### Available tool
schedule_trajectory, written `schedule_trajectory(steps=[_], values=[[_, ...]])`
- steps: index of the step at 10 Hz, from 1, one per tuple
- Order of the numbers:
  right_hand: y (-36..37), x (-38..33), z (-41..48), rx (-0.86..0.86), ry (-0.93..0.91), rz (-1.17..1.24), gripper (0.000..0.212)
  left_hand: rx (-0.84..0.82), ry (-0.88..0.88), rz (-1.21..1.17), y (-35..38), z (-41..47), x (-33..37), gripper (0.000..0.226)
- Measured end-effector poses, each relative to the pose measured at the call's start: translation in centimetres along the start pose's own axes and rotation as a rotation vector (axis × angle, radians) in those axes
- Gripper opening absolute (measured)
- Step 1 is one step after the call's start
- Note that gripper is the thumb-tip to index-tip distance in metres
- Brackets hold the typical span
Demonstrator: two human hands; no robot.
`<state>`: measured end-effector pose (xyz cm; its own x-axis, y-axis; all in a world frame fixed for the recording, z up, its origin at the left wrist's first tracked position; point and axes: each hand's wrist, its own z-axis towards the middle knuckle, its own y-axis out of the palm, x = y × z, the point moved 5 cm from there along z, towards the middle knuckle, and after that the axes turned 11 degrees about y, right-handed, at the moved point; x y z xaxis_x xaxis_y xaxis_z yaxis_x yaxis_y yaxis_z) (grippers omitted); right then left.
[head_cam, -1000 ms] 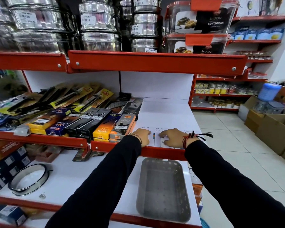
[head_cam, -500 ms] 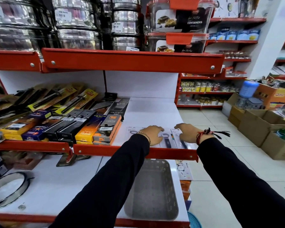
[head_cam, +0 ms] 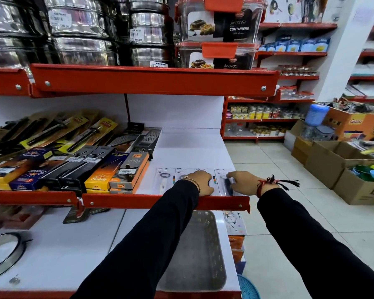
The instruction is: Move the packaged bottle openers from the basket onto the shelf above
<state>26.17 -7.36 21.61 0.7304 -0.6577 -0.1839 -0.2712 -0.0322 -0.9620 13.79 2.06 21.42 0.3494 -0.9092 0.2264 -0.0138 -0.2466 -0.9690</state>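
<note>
Several packaged bottle openers [head_cam: 165,179] on white cards lie side by side in a row near the front of the white shelf [head_cam: 190,152]. My left hand [head_cam: 200,182] rests flat on the middle packs. My right hand [head_cam: 243,183] presses on the rightmost pack, fingers on its dark opener. The grey perforated basket [head_cam: 194,255] sits on the lower shelf beneath my arms and nothing shows inside it; my left sleeve covers part of it.
Boxed lighters and kitchen tools [head_cam: 117,171] fill the shelf left of the openers. A red shelf lip [head_cam: 164,201] runs along the front. Steel tins [head_cam: 80,29] and containers [head_cam: 218,29] stand above. Cardboard boxes [head_cam: 337,162] line the aisle floor at right.
The packs that lay bunched under both hands are now spread out into a row. My hands moved apart across them, and the view has swung to the right.
</note>
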Motion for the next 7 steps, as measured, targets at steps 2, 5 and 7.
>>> schedule_trajectory(steps=[2, 5, 7], values=[[0.2, -0.6, -0.5, 0.01, -0.031, 0.026, 0.043, 0.023, 0.011, 0.01, 0.3, -0.1, 0.1, 0.032], [0.1, -0.6, -1.1, 0.023, -0.054, 0.044, 0.04, 0.049, 0.015, -0.025, 0.5, -0.2, 0.3, 0.03], [-0.5, -0.5, -1.9, 0.121, -0.074, 0.12, 0.047, 0.124, 0.038, -0.077, 0.1, -0.7, 0.0, 0.049]])
